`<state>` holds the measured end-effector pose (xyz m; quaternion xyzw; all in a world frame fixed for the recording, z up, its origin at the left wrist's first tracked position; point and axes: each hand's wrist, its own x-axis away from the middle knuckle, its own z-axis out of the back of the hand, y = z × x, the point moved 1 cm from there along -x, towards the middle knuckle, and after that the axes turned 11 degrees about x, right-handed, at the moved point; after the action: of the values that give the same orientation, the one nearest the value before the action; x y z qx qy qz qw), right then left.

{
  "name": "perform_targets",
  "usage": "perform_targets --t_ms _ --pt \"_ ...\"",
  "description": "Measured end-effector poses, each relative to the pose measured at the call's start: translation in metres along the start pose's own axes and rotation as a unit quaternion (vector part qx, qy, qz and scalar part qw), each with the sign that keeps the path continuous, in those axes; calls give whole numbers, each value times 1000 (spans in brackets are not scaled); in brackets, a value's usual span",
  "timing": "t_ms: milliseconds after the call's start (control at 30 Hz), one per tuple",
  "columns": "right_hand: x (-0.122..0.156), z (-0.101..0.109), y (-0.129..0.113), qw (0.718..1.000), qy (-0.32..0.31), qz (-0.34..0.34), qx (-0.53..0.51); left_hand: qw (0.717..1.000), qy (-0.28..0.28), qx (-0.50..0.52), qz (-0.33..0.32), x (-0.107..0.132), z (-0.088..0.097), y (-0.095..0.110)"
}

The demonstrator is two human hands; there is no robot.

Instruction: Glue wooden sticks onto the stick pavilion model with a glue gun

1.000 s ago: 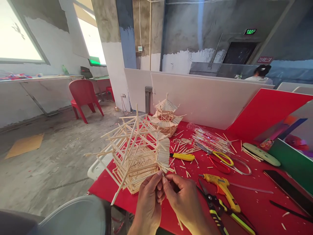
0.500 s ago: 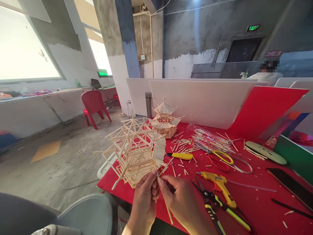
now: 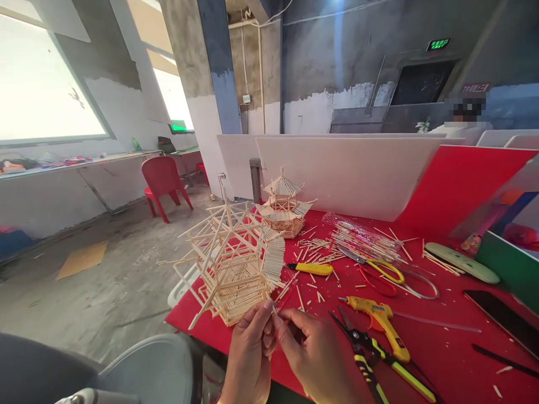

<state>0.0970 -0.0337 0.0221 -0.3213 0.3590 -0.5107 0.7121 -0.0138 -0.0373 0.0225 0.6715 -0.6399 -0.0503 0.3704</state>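
My left hand and my right hand meet at the front edge of the table, fingers closed. Between their fingertips shows the pale end of a thin wooden stick, pinched by both; its rest is hidden behind my right hand. Just beyond my fingers stands an open stick-built pavilion model with a bare roof frame and a partly slatted side. Behind it is a smaller pagoda model with slatted roofs. A yellow utility knife lies to the right of the larger model.
On the red tabletop lie a yellow glue gun, black-and-yellow cutting pliers, yellow-handled scissors, a bag of sticks, loose offcuts and a phone. A white panel borders the back. A person sits beyond.
My hands have lowered slightly, still together. The stick's lower length, which hung below my right hand, is no longer visible. The view has shifted a little; the models stand in place.
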Motion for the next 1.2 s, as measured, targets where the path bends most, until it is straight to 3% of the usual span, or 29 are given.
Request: perform_targets --t_ms 300,467,633,867,1200 --pt "-13 -19 8 999 36 13 -8 999 -21 12 46 -26 16 -3" --pt "-18 -27 15 1000 24 0 -14 998 -37 12 56 -33 27 -5" --pt "-23 -23 10 1000 -16 2 7 998 -28 24 58 -32 21 -1" --pt "-26 -17 3 999 7 -6 37 998 -1 34 53 -32 11 1" --pt "-25 -18 2 998 13 -23 51 997 -7 47 65 -34 8 2"
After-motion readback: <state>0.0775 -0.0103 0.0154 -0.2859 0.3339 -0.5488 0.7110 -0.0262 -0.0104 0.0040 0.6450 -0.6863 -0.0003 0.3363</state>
